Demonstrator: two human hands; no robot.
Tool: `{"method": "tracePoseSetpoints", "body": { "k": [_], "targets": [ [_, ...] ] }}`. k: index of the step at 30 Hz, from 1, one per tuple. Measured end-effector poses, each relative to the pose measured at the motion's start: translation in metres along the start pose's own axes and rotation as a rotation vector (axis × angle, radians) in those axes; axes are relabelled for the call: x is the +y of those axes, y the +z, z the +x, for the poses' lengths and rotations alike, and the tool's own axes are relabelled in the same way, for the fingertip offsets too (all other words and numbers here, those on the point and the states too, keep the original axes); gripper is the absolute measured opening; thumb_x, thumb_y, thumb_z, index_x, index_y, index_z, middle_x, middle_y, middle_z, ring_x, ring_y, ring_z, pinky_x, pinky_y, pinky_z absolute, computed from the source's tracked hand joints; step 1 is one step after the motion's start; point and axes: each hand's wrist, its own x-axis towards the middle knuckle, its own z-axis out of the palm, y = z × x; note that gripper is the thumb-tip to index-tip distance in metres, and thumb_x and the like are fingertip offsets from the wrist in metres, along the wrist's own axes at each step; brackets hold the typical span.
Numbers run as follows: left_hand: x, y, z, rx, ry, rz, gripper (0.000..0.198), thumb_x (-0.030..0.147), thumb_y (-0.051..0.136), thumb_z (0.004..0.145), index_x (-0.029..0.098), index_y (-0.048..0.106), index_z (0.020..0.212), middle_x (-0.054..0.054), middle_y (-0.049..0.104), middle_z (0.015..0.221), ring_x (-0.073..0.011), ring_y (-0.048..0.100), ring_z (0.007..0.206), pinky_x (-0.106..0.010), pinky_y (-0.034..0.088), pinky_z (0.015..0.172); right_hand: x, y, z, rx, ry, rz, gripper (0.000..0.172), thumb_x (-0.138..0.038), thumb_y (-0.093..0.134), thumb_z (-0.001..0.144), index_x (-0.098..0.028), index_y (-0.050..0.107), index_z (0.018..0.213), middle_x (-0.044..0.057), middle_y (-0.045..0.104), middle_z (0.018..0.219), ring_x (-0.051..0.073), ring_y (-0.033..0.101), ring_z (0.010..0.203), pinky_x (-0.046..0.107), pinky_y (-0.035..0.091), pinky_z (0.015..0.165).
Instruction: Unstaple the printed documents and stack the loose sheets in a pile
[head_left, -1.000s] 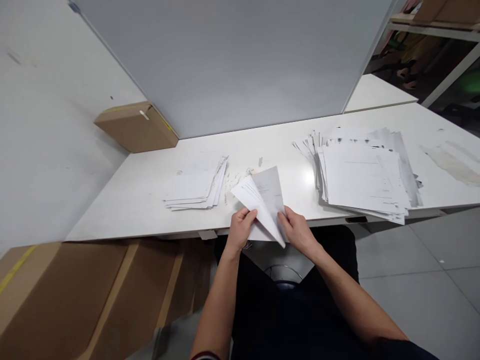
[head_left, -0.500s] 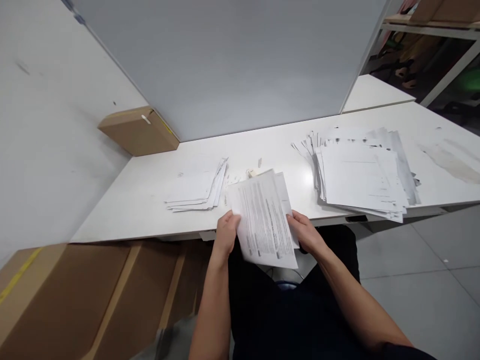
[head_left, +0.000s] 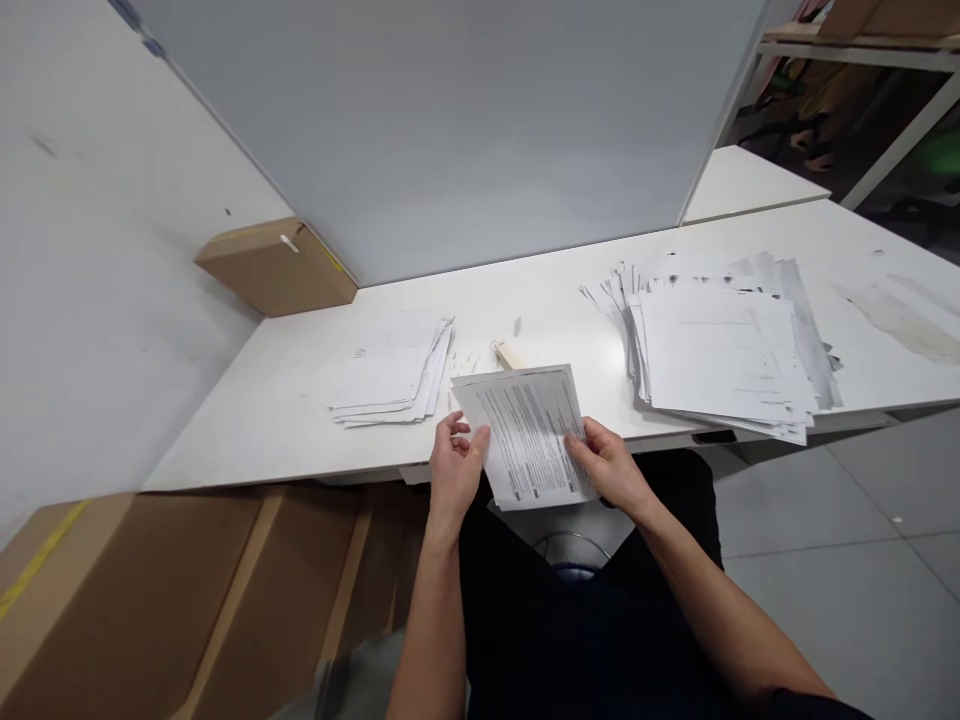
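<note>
I hold a printed sheet of paper (head_left: 534, 432) with both hands over the front edge of the white table (head_left: 285, 400). My left hand (head_left: 454, 468) pinches the sheet's left edge. My right hand (head_left: 611, 466) grips its right edge, thumb on top. The printed side faces up, and the sheet lies nearly flat. A small stack of papers (head_left: 394, 378) sits on the table to the left of the sheet. A large fanned pile of papers (head_left: 724, 345) lies to the right.
A small pale object (head_left: 508, 353) and paper scraps lie just behind the held sheet. A cardboard box (head_left: 274, 264) stands at the table's back left against a grey partition (head_left: 465, 130). Large cardboard boxes (head_left: 172, 600) are on the floor at the left.
The sheet was folded over a second ago, printed side hidden. It has been turned out flat with the print facing up and settled lower toward the table edge.
</note>
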Motion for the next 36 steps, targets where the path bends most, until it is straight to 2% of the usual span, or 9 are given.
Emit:
{"method": "tracePoseSetpoints", "body": {
  "k": [2,6,9,12,18,25,28,32,36],
  "targets": [
    [0.002,0.0,0.002,-0.033,0.036,-0.232,0.05,0.043,0.06,0.07,0.019,0.048,0.112,-0.008,0.057,0.1,-0.0135,0.056,0.081,-0.026,0.045,0.07,-0.011,0.001,0.001,0.02,-0.07,-0.042,0.023,-0.032,0.045,0.083,-0.021,0.056,0.099,0.001,0.059,0.08,0.014,0.054,0.071,0.027,0.044,0.067],
    [0.018,0.001,0.005,-0.054,0.149,-0.508,0.028,0.041,0.058,0.074,0.016,0.062,0.087,-0.005,0.065,0.084,-0.0168,0.059,0.085,-0.028,0.046,0.077,-0.039,0.002,0.008,0.079,-0.223,-0.135,0.018,-0.031,0.046,0.083,-0.021,0.058,0.093,0.001,0.056,0.077,0.014,0.051,0.071,0.026,0.041,0.066],
    [0.031,0.002,0.007,0.055,0.289,-0.526,0.025,0.039,0.058,0.075,0.016,0.064,0.084,-0.004,0.066,0.084,-0.017,0.059,0.086,-0.029,0.045,0.081,-0.05,0.0,0.018,0.102,-0.31,-0.167,0.017,-0.03,0.047,0.084,-0.021,0.058,0.092,0.002,0.057,0.082,0.014,0.052,0.073,0.026,0.041,0.065],
    [0.035,0.006,0.009,0.084,0.372,-0.475,0.026,0.038,0.058,0.075,0.016,0.062,0.087,-0.004,0.065,0.084,-0.0161,0.06,0.085,-0.028,0.046,0.08,-0.046,-0.002,0.027,0.117,-0.328,-0.137,0.018,-0.031,0.048,0.083,-0.021,0.056,0.096,0.002,0.057,0.081,0.015,0.052,0.075,0.028,0.042,0.069],
    [0.026,0.016,0.012,0.009,0.342,-0.452,0.028,0.037,0.053,0.079,0.016,0.056,0.098,-0.006,0.064,0.093,-0.0161,0.059,0.091,-0.028,0.046,0.081,-0.024,-0.004,0.037,0.076,-0.289,-0.135,0.024,-0.034,0.047,0.083,-0.022,0.053,0.103,0.003,0.057,0.088,0.017,0.053,0.082,0.03,0.043,0.075],
    [0.031,0.021,0.011,0.035,0.326,-0.471,0.026,0.037,0.052,0.08,0.017,0.056,0.095,-0.005,0.063,0.091,-0.0156,0.058,0.089,-0.028,0.044,0.083,-0.02,-0.004,0.041,0.102,-0.32,-0.177,0.024,-0.034,0.045,0.084,-0.021,0.052,0.103,0.003,0.059,0.09,0.017,0.055,0.084,0.028,0.042,0.074],
    [0.028,0.021,0.012,0.079,0.317,-0.519,0.026,0.038,0.053,0.079,0.018,0.055,0.095,-0.004,0.062,0.09,-0.0159,0.057,0.091,-0.029,0.043,0.085,-0.044,-0.01,0.038,0.12,-0.38,-0.398,0.019,-0.031,0.042,0.086,-0.02,0.053,0.096,0.002,0.058,0.082,0.016,0.054,0.076,0.026,0.041,0.067],
    [0.017,0.017,0.017,0.115,0.284,-0.506,0.035,0.037,0.061,0.072,0.021,0.05,0.102,-0.002,0.058,0.087,-0.0142,0.057,0.089,-0.028,0.043,0.083,-0.101,-0.02,0.033,0.009,-0.512,-0.861,0.017,-0.021,0.036,0.087,-0.02,0.052,0.092,0.004,0.057,0.084,0.016,0.052,0.075,0.027,0.037,0.067],
    [-0.003,0.013,0.021,0.087,0.235,-0.443,0.06,0.035,0.067,0.068,0.025,0.037,0.119,-0.007,0.052,0.109,-0.0159,0.053,0.103,-0.031,0.04,0.09,-0.137,-0.017,0.029,-0.054,-0.557,-1.348,0.025,-0.004,0.03,0.082,-0.016,0.052,0.086,0.007,0.056,0.075,0.018,0.049,0.071,0.032,0.031,0.07]
  ]
}}
